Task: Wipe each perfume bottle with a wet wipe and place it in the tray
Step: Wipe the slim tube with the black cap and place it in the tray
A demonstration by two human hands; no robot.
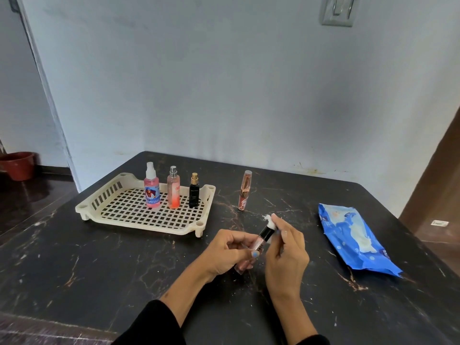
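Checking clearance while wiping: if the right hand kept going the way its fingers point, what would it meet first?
Probably the slim rose bottle standing on the table; the right hand points up-left toward it, though depth is unclear.

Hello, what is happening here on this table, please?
A person is cleaning small perfume bottles. The left hand holds a slim bottle with a black cap, and the right hand rubs a wet wipe on that cap. Three bottles already stand in the cream tray. One rose-gold bottle waits on the table, beside the tray. The blue wipes pack lies to the right.
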